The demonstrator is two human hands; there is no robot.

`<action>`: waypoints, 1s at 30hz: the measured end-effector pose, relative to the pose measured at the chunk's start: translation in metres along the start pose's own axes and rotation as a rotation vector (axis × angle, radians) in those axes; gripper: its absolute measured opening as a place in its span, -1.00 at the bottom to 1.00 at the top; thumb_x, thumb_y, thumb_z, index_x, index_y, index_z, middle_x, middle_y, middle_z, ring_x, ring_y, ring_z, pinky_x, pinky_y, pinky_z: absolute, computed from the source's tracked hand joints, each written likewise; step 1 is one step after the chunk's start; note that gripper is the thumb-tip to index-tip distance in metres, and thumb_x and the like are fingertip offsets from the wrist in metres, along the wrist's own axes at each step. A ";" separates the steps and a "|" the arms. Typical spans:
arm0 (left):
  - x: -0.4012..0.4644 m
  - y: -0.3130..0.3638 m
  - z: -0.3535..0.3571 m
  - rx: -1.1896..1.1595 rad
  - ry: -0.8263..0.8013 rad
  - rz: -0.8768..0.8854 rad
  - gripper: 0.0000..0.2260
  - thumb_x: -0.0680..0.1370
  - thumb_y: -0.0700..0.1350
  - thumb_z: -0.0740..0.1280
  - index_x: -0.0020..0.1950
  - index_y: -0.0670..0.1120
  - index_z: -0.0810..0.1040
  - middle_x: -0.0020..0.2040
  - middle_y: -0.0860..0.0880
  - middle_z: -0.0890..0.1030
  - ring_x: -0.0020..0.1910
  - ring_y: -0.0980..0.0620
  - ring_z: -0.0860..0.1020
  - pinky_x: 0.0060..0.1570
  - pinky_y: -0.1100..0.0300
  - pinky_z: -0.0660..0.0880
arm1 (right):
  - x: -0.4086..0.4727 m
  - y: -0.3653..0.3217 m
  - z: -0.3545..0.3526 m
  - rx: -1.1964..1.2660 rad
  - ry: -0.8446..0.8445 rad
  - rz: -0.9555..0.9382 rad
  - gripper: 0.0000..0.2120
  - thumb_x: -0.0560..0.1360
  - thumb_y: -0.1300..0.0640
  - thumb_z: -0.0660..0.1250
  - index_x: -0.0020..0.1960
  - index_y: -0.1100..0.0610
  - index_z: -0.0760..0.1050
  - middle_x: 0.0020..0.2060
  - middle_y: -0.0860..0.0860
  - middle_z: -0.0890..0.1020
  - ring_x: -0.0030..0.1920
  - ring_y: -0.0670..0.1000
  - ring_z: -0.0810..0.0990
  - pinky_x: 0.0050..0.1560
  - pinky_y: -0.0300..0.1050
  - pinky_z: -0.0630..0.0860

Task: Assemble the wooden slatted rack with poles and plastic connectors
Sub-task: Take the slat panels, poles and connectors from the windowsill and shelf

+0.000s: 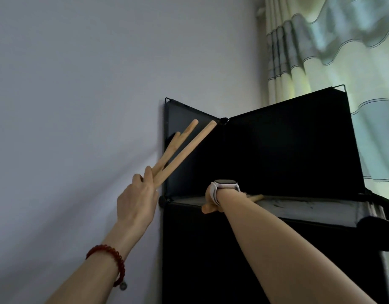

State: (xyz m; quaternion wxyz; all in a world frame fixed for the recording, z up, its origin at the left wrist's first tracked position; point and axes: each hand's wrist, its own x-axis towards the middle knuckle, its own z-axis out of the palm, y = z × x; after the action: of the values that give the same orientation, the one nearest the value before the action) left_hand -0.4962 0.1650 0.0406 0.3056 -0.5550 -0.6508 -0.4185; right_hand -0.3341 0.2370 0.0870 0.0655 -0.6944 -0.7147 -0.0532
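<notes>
Gathering stage only. Left hand point(136, 199) grips bundle of wooden poles point(184, 152), tips raised. Right hand point(211, 199) reaches onto shelf point(310, 208) of black cabinet point(277, 154), curled around another pole point(256, 197). No slats, connectors or joined parts visible; assembly apparently not begun.

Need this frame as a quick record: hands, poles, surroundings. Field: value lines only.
left hand: grips light wooden round poles, fanned up and right; a third tip partly shows
right hand: reaches over black panel cabinet's shelf edge, fingers hidden
pole on shelf: wooden end shows beyond right wrist; grip cannot be told
wristwear: white smartwatch right, red bead bracelet left
background: pale wall, patterned curtain
</notes>
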 end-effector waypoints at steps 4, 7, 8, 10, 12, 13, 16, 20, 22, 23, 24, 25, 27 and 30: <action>-0.003 -0.004 0.007 -0.041 0.017 -0.012 -0.59 0.58 -0.15 0.17 0.42 -0.13 0.20 -0.13 -0.03 0.28 -0.45 0.09 0.22 -0.49 0.22 0.13 | 0.001 0.008 0.002 -0.012 0.077 -0.049 -0.78 0.54 0.14 0.23 -0.26 0.14 0.36 -0.28 0.05 0.43 -0.26 0.04 0.41 -0.10 -0.13 0.37; -0.004 -0.001 0.012 -0.122 0.030 -0.034 -0.59 0.58 -0.15 0.18 0.42 -0.14 0.22 -0.15 -0.04 0.29 -0.46 0.11 0.19 -0.47 0.20 0.13 | -0.014 0.012 -0.002 -0.006 0.198 -0.081 -0.85 0.47 0.14 0.27 -0.27 0.10 0.39 -0.25 0.04 0.53 -0.09 0.10 0.51 0.12 0.06 0.40; -0.005 0.001 0.014 -0.148 0.030 -0.041 -0.59 0.58 -0.15 0.18 0.42 -0.15 0.22 -0.15 -0.05 0.30 -0.46 0.10 0.19 -0.45 0.19 0.15 | -0.025 0.015 -0.004 0.015 0.199 -0.106 -0.83 0.48 0.13 0.26 -0.28 0.09 0.38 -0.29 0.02 0.53 -0.12 0.08 0.52 0.10 0.04 0.40; -0.007 0.007 0.016 -0.195 0.024 -0.063 -0.61 0.58 -0.16 0.18 0.40 -0.17 0.24 -0.14 -0.09 0.32 -0.44 0.07 0.22 -0.42 0.15 0.18 | -0.046 0.016 -0.007 0.027 0.148 -0.157 -0.77 0.50 0.12 0.23 -0.32 0.10 0.35 -0.37 -0.02 0.45 -0.31 -0.02 0.46 -0.12 -0.12 0.43; -0.009 0.013 0.018 -0.229 0.006 -0.099 -0.62 0.58 -0.16 0.17 0.39 -0.17 0.24 -0.09 -0.14 0.38 -0.41 0.02 0.27 -0.37 0.11 0.22 | -0.067 0.017 -0.005 -0.008 0.128 -0.187 -0.86 0.52 0.15 0.21 -0.21 0.13 0.40 -0.25 0.00 0.49 -0.19 0.02 0.50 0.03 -0.04 0.43; -0.010 0.016 0.019 -0.235 0.001 -0.111 -0.62 0.58 -0.16 0.17 0.39 -0.17 0.23 -0.05 -0.17 0.40 -0.37 -0.01 0.30 -0.34 0.09 0.24 | -0.077 0.016 -0.002 -0.040 0.138 -0.200 -0.93 0.53 0.20 0.20 -0.09 0.16 0.44 -0.08 0.06 0.53 0.02 0.11 0.51 0.22 0.08 0.36; -0.016 0.022 0.020 -0.232 -0.011 -0.111 -0.60 0.58 -0.17 0.17 0.42 -0.15 0.21 0.00 -0.19 0.42 -0.30 -0.07 0.35 -0.28 0.04 0.28 | -0.098 0.015 0.009 -0.041 0.199 -0.190 -0.77 0.52 0.30 0.19 0.17 0.20 0.44 0.38 0.28 0.29 0.46 0.34 0.04 0.33 0.27 0.25; -0.027 0.024 0.019 -0.243 -0.032 -0.110 -0.64 0.59 -0.16 0.17 0.38 -0.17 0.25 -0.02 -0.19 0.43 -0.29 -0.10 0.38 -0.29 0.04 0.29 | -0.109 0.015 0.021 -0.049 0.265 -0.180 -0.80 0.52 0.27 0.24 0.14 0.21 0.46 0.42 0.31 0.19 0.45 0.31 0.00 0.16 0.13 0.38; -0.036 0.024 0.018 -0.274 -0.031 -0.135 -0.67 0.59 -0.17 0.18 0.34 -0.20 0.29 -0.06 -0.19 0.43 -0.32 -0.09 0.37 -0.31 0.05 0.28 | -0.113 0.017 0.026 -0.044 0.311 -0.181 -0.80 0.53 0.28 0.24 0.14 0.22 0.48 0.44 0.36 0.10 0.45 0.33 -0.05 0.15 0.15 0.39; -0.039 0.023 0.017 -0.293 -0.030 -0.151 -0.68 0.58 -0.18 0.18 0.32 -0.21 0.31 -0.08 -0.17 0.42 -0.34 -0.08 0.36 -0.31 0.05 0.27 | -0.115 0.019 0.029 -0.031 0.352 -0.195 -0.80 0.52 0.29 0.24 0.13 0.22 0.48 0.42 0.35 0.15 0.44 0.33 0.00 0.14 0.15 0.40; -0.041 0.022 0.016 -0.312 -0.028 -0.165 -0.69 0.57 -0.19 0.18 0.30 -0.21 0.32 -0.09 -0.17 0.42 -0.34 -0.07 0.35 -0.30 0.05 0.27 | -0.116 0.020 0.031 -0.015 0.396 -0.208 -0.82 0.51 0.31 0.25 0.10 0.22 0.49 0.38 0.33 0.24 0.42 0.32 0.06 0.13 0.13 0.41; -0.043 0.021 0.015 -0.331 -0.030 -0.177 -0.70 0.56 -0.20 0.19 0.28 -0.21 0.33 -0.10 -0.16 0.43 -0.34 -0.07 0.36 -0.29 0.06 0.27 | -0.117 0.021 0.032 0.013 0.429 -0.217 -0.86 0.50 0.34 0.25 0.03 0.22 0.49 0.33 0.29 0.32 0.40 0.31 0.10 0.11 0.10 0.43; -0.048 0.020 0.010 -0.387 -0.040 -0.195 -0.71 0.54 -0.20 0.20 0.27 -0.20 0.36 -0.09 -0.17 0.48 -0.31 -0.06 0.39 -0.28 0.09 0.28 | -0.117 0.026 0.034 0.106 0.465 -0.235 -0.89 0.48 0.37 0.23 -0.06 0.22 0.47 0.20 0.20 0.45 0.36 0.27 0.20 0.10 0.10 0.48; -0.060 0.024 0.001 -0.627 -0.090 -0.238 -0.77 0.56 -0.16 0.24 0.20 -0.16 0.42 -0.17 -0.07 0.53 -0.30 0.00 0.48 -0.38 0.19 0.32 | -0.117 0.034 0.036 0.256 0.520 -0.285 -0.79 0.50 0.37 0.20 0.06 0.21 0.53 0.08 0.11 0.51 0.30 0.20 0.29 0.10 0.11 0.50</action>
State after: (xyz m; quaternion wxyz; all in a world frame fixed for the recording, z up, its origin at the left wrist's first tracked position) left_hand -0.4605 0.1390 -0.0067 0.0401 -0.5598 -0.5636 -0.6061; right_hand -0.2975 0.1291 0.0318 0.3246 -0.5364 -0.7650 -0.1469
